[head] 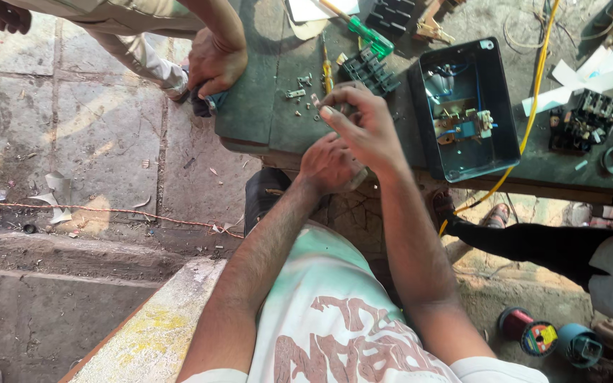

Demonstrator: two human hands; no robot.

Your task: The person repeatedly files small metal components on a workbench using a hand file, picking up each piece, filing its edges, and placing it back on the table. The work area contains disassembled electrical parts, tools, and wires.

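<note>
Together, both hands [349,145] pinch small metal hardware [318,104].

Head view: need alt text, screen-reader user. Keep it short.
Seen from above, a person's left hand and right hand meet at the edge of a dark workbench, pinching a small part too blurred to identify. Loose screws lie just beyond; an open black electrical box sits to the right. Another person's hand rests on the bench's left corner.

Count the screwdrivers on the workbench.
2: a green-handled screwdriver near the bench's far edge, and a yellow-handled screwdriver just beyond the right hand. Clutter may hide others.
</note>
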